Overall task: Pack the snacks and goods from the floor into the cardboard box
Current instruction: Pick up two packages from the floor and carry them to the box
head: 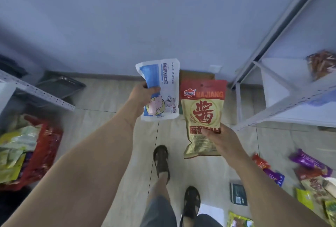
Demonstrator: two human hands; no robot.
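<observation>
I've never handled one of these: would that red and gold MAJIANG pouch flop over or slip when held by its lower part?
Probably fairly stiff: the MAJIANG pouch stands upright above the right hand without drooping. Its glossy film looks somewhat slippery. Its lower edge looks creased, so likely soft contents, not fragile.

Open floor [112, 99] runs straight ahead between the racks. Left shelf [36, 92] and right shelf [283, 103] hem the sides, with packets [309, 163] strewn low right and a red bag [43, 150] bulging left.
</observation>
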